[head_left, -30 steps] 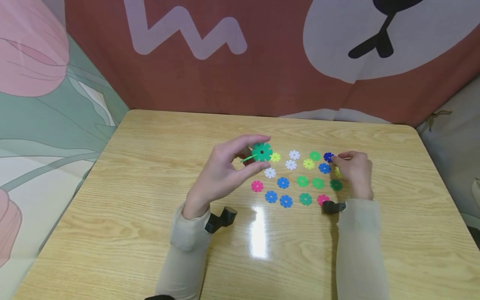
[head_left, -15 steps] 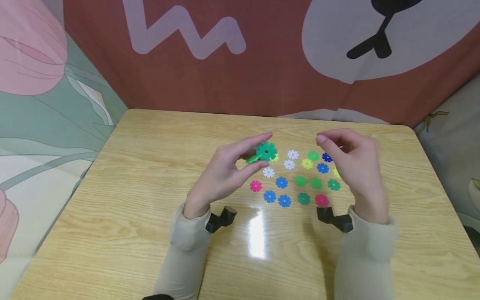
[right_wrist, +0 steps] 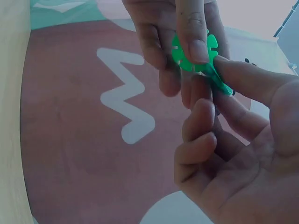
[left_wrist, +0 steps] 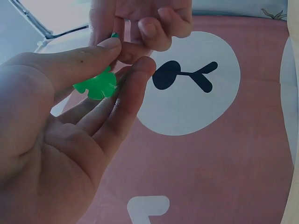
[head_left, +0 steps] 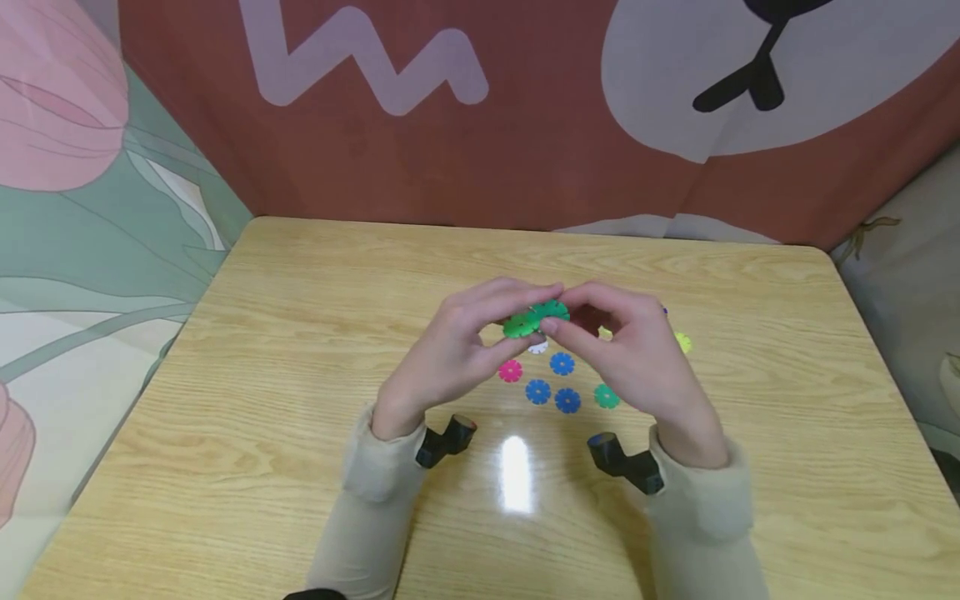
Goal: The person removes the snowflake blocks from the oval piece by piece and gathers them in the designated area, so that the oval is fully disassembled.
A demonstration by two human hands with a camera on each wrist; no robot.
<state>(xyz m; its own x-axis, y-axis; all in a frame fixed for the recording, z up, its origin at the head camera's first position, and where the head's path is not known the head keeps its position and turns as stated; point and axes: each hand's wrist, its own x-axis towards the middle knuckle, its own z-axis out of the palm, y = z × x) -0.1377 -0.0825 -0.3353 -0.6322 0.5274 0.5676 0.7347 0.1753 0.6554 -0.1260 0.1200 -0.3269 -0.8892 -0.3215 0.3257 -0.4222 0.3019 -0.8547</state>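
Over the table, both hands meet at two notched plastic discs that overlap at their edges. My left hand (head_left: 453,354) holds the light green disc (head_left: 517,327), its thumb lying across that disc's face in the right wrist view. From the other side, my right hand (head_left: 641,350) pinches the darker green disc (head_left: 555,310) between thumb and fingers. The left wrist view shows part of the light green disc (left_wrist: 96,88) between the left thumb and fingers. Close to the right thumb tip, the darker green disc (right_wrist: 219,83) stands at an angle to the lighter one.
Loose notched discs lie flat on the wooden table (head_left: 300,375) below the hands: a pink disc (head_left: 510,371), several blue ones including a blue disc (head_left: 567,401), a green disc (head_left: 607,396) and a yellow disc (head_left: 682,342). The right hand hides others. A patterned cloth (head_left: 420,175) hangs behind.
My right hand has left the dark blue disc at the back right, risen and come left to grip the darker green disc. The two green discs have tilted flatter in the left hand.
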